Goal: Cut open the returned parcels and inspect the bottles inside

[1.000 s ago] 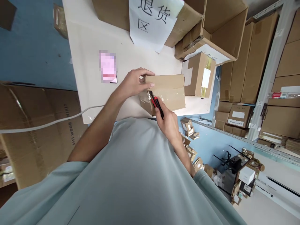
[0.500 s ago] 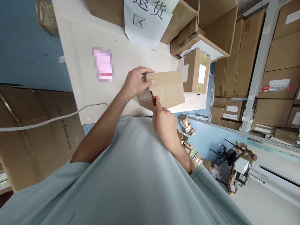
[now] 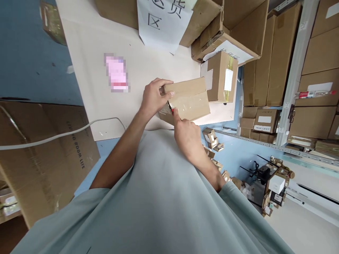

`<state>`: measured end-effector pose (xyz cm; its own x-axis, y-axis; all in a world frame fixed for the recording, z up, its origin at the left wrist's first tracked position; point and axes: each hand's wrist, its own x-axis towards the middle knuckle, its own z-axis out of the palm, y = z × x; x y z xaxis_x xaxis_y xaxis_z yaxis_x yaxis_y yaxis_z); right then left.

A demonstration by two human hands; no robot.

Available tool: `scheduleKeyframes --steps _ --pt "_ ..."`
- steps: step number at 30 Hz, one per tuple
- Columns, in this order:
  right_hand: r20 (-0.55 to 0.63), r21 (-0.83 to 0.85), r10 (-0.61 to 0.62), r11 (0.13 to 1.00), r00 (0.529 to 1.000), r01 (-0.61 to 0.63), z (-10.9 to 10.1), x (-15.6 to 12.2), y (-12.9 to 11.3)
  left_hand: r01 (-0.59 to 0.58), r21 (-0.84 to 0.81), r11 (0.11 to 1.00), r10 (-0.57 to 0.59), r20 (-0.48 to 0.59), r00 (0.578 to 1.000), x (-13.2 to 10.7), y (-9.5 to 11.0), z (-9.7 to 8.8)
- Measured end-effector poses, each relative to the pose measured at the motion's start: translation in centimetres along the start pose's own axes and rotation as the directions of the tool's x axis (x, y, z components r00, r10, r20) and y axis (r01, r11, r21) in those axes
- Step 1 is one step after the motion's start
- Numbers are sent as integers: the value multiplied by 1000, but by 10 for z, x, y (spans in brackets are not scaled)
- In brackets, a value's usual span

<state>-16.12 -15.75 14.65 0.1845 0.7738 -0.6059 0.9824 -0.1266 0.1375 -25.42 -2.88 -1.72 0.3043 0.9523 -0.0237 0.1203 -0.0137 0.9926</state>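
A small brown cardboard box (image 3: pixel 189 97) lies on the pale tabletop (image 3: pixel 132 67) in front of me, clear tape shining on its surface. My left hand (image 3: pixel 156 94) grips its left end, the thumb on the upper face and the fingers along the far edge. In my right hand (image 3: pixel 187 135) is a red and black utility knife (image 3: pixel 172 110), its front end against the box's left edge, just below my left thumb. Most of the knife's handle is hidden by the fingers.
A taped, labelled box (image 3: pixel 221 76) stands right of the small one. Behind are larger open cartons (image 3: pixel 246 28) and a paper sign (image 3: pixel 164 28). A blurred pink item (image 3: pixel 116 72) lies left, a white cable (image 3: pixel 66 133) crosses the near left, and shelves of boxes (image 3: pixel 317 84) stand right.
The view has shifted slightly. The knife and my right hand stay at the box's left edge, with less of the knife's red part showing. My left hand keeps its hold.
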Motion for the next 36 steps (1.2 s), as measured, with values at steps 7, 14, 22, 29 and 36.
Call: scheduleKeyframes --steps 7,14,22,29,36 --pt "-2 16 -16 1000 1000 16 9 -7 8 14 49 999 -15 16 1000 -2 3 -2" --pt "39 49 -74 996 997 72 10 -2 7 22 81 996 -22 1 1000 0 2 -13" --pt "-114 240 7 971 993 21 15 -24 86 18 180 983 -8 -53 999 -12 5 -4" --pt "-299 465 212 884 931 -52 35 19 160 -57 458 887 153 -175 973 -21 42 42" --pt "-295 637 111 763 949 109 53 49 206 -183 591 786 162 89 983 -3 71 123"
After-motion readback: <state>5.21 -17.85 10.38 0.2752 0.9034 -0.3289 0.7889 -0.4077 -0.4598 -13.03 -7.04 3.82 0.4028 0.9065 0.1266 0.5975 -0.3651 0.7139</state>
